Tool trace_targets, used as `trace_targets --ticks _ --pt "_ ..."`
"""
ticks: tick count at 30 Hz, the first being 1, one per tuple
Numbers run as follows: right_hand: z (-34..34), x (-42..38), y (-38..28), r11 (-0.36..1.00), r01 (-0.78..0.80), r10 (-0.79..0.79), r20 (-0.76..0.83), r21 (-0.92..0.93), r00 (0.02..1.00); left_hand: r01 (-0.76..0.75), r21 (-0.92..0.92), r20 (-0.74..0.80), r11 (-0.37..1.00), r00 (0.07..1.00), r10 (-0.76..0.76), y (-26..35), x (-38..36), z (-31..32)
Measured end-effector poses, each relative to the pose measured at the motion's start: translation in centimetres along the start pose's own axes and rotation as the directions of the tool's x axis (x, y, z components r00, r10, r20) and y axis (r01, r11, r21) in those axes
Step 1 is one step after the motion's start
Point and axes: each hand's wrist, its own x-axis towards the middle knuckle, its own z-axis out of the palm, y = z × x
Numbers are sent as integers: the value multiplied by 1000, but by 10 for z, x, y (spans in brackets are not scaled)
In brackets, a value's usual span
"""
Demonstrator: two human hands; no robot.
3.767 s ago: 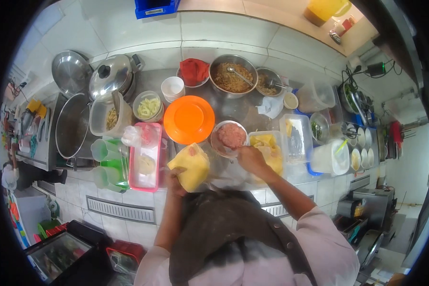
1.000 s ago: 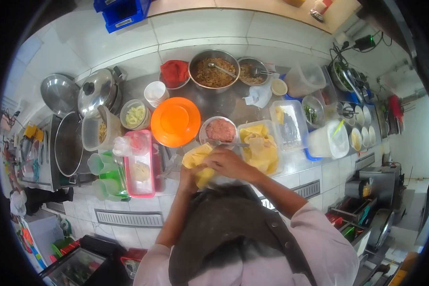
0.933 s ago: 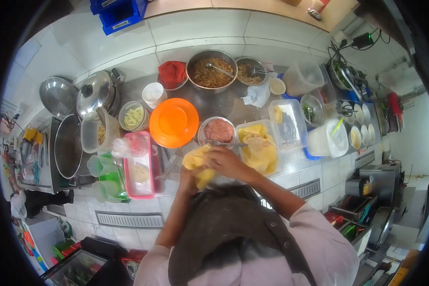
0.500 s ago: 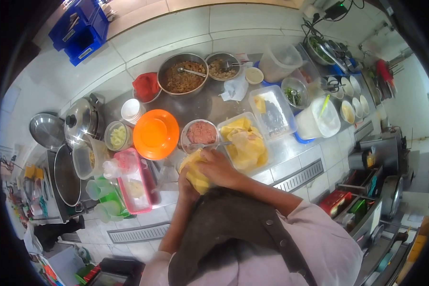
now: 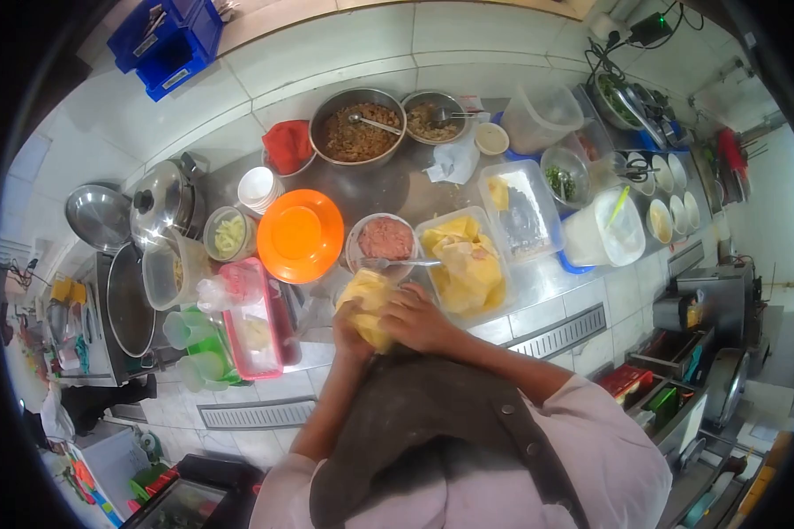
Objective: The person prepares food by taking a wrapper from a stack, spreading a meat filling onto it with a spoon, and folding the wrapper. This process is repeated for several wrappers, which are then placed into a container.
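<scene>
In front of my body, my left hand (image 5: 353,333) is wrapped round a stack of thin yellow dough wrappers (image 5: 366,295). The fingers of my right hand (image 5: 419,323) press on the right side of the same stack. Just beyond stands a white bowl of pink minced meat (image 5: 385,238), with a metal utensil (image 5: 399,263) across its near rim. Right of that bowl, a clear plastic tub (image 5: 500,309) contains more yellow wrappers (image 5: 469,264), loosely heaped. My palms and part of the held stack are hidden by my fingers.
An orange plate (image 5: 301,235) and a pink tray (image 5: 274,354) are to the left. Steel bowls of cooked filling (image 5: 362,132) stand at the back. A clear tub with white powder (image 5: 525,212) and a white container (image 5: 604,229) are on the right.
The whole view has shifted slightly, carrying the table things to the right. My right hand's fingers have shifted on the stack, and more of its upper end shows. Both hands still hold it.
</scene>
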Motion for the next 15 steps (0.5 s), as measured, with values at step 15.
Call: trace_targets --ticks 15 --pt "-92 -59 112 863 -488 422 341 134 840 -209 -110 308 972 922 234 52 -29 35"
